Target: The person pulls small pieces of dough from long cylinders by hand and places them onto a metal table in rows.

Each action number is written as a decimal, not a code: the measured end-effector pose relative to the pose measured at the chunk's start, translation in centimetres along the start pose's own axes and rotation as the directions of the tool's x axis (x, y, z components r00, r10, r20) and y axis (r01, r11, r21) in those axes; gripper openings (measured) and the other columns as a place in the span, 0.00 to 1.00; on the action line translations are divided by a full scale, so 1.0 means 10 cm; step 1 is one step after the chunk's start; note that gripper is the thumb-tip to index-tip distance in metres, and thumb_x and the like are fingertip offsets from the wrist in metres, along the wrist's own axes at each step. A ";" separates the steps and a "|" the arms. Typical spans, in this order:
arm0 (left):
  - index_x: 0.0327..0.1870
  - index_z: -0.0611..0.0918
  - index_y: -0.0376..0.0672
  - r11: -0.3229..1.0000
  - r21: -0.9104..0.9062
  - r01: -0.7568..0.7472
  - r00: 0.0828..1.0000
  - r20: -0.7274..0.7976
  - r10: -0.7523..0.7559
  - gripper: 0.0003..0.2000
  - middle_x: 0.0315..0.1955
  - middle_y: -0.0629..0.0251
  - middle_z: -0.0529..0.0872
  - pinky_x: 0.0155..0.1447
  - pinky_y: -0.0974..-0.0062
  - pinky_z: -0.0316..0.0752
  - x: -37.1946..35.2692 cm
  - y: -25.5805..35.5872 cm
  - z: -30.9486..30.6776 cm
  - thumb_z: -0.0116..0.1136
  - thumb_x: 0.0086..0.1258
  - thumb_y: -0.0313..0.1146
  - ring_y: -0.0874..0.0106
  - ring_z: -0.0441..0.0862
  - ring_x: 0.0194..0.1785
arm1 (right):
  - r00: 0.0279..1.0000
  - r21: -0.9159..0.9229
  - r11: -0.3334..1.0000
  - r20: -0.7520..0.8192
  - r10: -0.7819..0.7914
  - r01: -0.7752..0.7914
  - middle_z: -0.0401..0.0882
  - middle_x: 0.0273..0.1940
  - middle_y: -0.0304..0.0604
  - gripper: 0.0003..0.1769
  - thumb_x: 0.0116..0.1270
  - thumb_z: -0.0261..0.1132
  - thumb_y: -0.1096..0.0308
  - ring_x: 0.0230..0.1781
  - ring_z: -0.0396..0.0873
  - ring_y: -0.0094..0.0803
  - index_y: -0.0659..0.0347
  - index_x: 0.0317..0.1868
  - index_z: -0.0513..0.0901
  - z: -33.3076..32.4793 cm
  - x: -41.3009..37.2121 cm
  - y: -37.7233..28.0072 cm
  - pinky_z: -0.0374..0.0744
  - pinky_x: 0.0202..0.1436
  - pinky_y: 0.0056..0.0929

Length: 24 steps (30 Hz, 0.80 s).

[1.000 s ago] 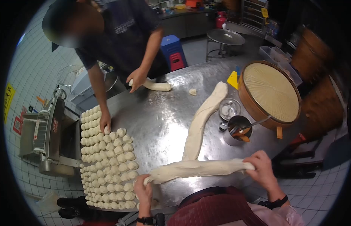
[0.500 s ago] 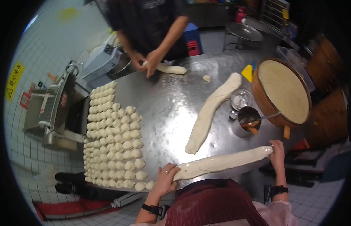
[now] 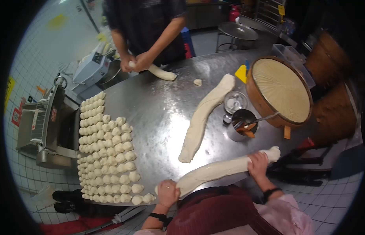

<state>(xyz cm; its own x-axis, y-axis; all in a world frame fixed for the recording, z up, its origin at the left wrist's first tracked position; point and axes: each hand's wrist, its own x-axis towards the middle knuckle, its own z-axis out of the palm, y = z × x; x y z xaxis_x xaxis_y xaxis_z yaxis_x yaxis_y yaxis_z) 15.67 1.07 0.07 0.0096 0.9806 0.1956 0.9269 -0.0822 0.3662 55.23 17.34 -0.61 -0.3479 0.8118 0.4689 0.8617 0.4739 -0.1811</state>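
A long dough roll (image 3: 214, 171) lies along the near edge of the metal table (image 3: 155, 117). My left hand (image 3: 168, 192) is closed round its left end, with a bit of dough showing at its outer side. Toward the right end, my right hand (image 3: 258, 163) wraps over the roll from above, and the end sticks out beyond it. A second dough roll (image 3: 202, 121) rests slantwise farther up the table. Many small dough pieces (image 3: 108, 156) stand in rows on the left, the closest ones beside my left hand.
Across the table a person (image 3: 145, 35) holds a shorter dough strip (image 3: 163, 73). On the right are a round wooden-rimmed container (image 3: 282, 90), a metal pot with utensils (image 3: 239, 135), a glass jar (image 3: 234, 102) and a yellow scraper (image 3: 241, 73). A machine (image 3: 45, 121) stands at left.
My right hand has moved left from the roll's right end to a grip over it. My left hand has closed round the left end. The camera view has shifted, and the other person's hands have moved.
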 end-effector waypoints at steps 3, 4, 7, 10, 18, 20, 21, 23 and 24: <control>0.37 0.79 0.40 0.998 0.052 -0.023 0.997 -0.069 0.026 0.10 0.36 0.57 0.81 0.62 0.50 0.64 0.36 -0.11 -0.04 0.56 0.63 0.37 0.58 0.77 0.48 | 0.984 0.024 0.998 0.167 0.059 -0.064 0.79 0.36 0.42 0.10 0.59 0.62 0.62 0.46 0.78 0.42 0.56 0.38 0.84 0.10 0.51 0.13 0.69 0.58 0.46; 0.37 0.79 0.40 0.998 0.051 -0.029 0.997 -0.070 0.033 0.10 0.36 0.57 0.81 0.62 0.50 0.64 0.38 -0.13 -0.02 0.56 0.63 0.37 0.58 0.77 0.48 | 0.983 0.031 0.998 0.177 0.051 -0.057 0.79 0.34 0.42 0.10 0.59 0.62 0.63 0.42 0.78 0.43 0.57 0.37 0.84 0.12 0.62 0.15 0.71 0.54 0.44; 0.38 0.79 0.40 0.997 0.067 -0.029 0.994 -0.108 0.036 0.09 0.36 0.56 0.82 0.63 0.49 0.62 0.53 -0.14 -0.02 0.57 0.64 0.36 0.57 0.77 0.48 | 0.973 0.189 0.969 0.195 0.123 -0.160 0.79 0.32 0.43 0.10 0.60 0.64 0.62 0.36 0.79 0.44 0.60 0.36 0.83 0.13 0.74 0.16 0.75 0.48 0.41; 0.44 0.79 0.40 0.956 -0.188 0.225 0.974 0.083 -0.212 0.13 0.41 0.54 0.82 0.65 0.47 0.60 0.63 0.00 -0.15 0.58 0.64 0.37 0.55 0.77 0.51 | 0.921 0.440 0.810 0.173 0.348 -0.389 0.78 0.31 0.44 0.12 0.60 0.66 0.61 0.33 0.79 0.42 0.62 0.35 0.83 0.03 0.88 0.16 0.77 0.42 0.39; 0.62 0.72 0.51 0.997 0.071 0.009 1.000 0.020 -0.010 0.26 0.63 0.49 0.68 0.69 0.34 0.48 1.44 0.62 -0.04 0.62 0.61 0.36 0.49 0.61 0.70 | 0.883 0.365 0.807 0.266 0.387 -0.463 0.79 0.29 0.47 0.18 0.57 0.72 0.54 0.30 0.79 0.39 0.64 0.31 0.85 0.03 0.92 0.00 0.77 0.35 0.34; 0.62 0.72 0.52 0.995 0.098 0.019 0.999 0.025 -0.022 0.26 0.63 0.50 0.68 0.69 0.33 0.47 1.55 0.47 0.09 0.62 0.59 0.34 0.50 0.61 0.71 | 0.888 0.323 0.832 0.264 0.377 -0.450 0.80 0.28 0.49 0.22 0.58 0.70 0.50 0.30 0.80 0.43 0.64 0.31 0.86 0.03 0.97 -0.02 0.77 0.35 0.37; 0.62 0.73 0.53 0.992 0.121 0.036 0.999 0.035 -0.040 0.27 0.64 0.50 0.68 0.69 0.32 0.47 1.60 0.38 0.14 0.62 0.58 0.31 0.52 0.61 0.71 | 0.886 0.322 0.829 0.249 0.392 -0.457 0.80 0.28 0.49 0.22 0.58 0.70 0.50 0.30 0.80 0.43 0.64 0.31 0.86 0.05 1.00 -0.01 0.77 0.35 0.37; 0.59 0.74 0.53 0.995 0.104 -0.003 0.999 0.048 -0.002 0.26 0.61 0.53 0.71 0.68 0.36 0.52 1.73 0.34 0.07 0.60 0.56 0.26 0.55 0.67 0.67 | 0.881 0.266 0.845 0.234 0.411 -0.464 0.81 0.29 0.50 0.21 0.60 0.69 0.50 0.32 0.81 0.45 0.63 0.33 0.87 0.09 1.03 0.02 0.77 0.36 0.39; 0.56 0.75 0.53 0.996 0.083 0.030 0.997 0.069 -0.036 0.23 0.58 0.55 0.74 0.66 0.41 0.57 1.79 0.32 0.04 0.59 0.56 0.24 0.56 0.71 0.62 | 0.873 0.294 0.825 0.245 0.422 -0.482 0.81 0.31 0.50 0.21 0.61 0.67 0.50 0.34 0.81 0.46 0.63 0.33 0.87 0.04 1.10 0.04 0.77 0.37 0.40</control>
<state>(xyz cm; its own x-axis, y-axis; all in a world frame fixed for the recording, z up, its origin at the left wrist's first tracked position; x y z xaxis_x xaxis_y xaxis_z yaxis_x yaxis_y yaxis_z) 18.98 18.45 4.36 0.0023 0.9929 0.1187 0.9547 -0.0375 0.2952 51.61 26.58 4.16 -0.0303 0.9922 0.1205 0.7705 0.1000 -0.6295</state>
